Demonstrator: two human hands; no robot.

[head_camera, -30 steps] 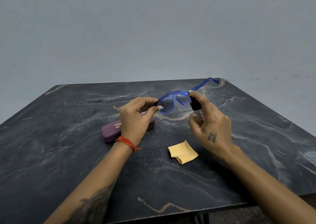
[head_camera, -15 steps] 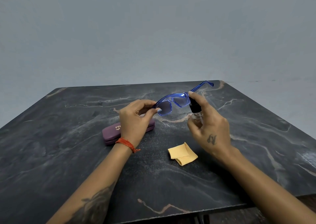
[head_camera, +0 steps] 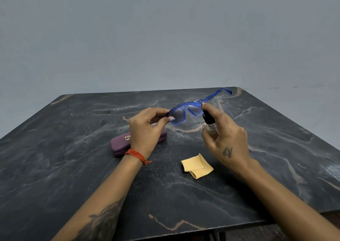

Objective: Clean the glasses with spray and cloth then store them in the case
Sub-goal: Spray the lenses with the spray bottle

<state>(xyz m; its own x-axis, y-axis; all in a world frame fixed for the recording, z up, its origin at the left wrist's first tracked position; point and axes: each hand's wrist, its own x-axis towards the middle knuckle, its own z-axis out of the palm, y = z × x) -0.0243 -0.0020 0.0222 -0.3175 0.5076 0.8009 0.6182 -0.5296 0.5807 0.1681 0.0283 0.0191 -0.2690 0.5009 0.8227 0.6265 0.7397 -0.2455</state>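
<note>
Near edge of the table: dark marbled slab with pale and rust veins. Both forearms come in from below, the left one tattooed near the bottom of the frame.

Yellow cloth: folded, lying flat on the table between the two wrists, nearer the right one. Not touched by either hand.

Red thread band around the left wrist.

Case: purple, hard-shell, shut, lying on the table under and behind the left wrist. Gold lettering on the lid, partly hidden by the hand. Nothing in contact with it that I can confirm.

Left hand: raised over the case, fingers curled, thumb and forefinger pinching the near corner of the glasses. The glasses are held up off the table, blue translucent frame, tinted lenses, front tilted toward the camera. One temple arm is unfolded and points away toward the far right corner of the table.

Right hand: small tattoo on the back. Fingers wrapped around a small spray bottle with a black top and clear body. Forefinger lies on top of the black head, its tip just beside the right lens corner. The bottle sits just below and beside that lens; I cannot tell if they touch.

Beyond the far table edge: plain grey wall.
</note>
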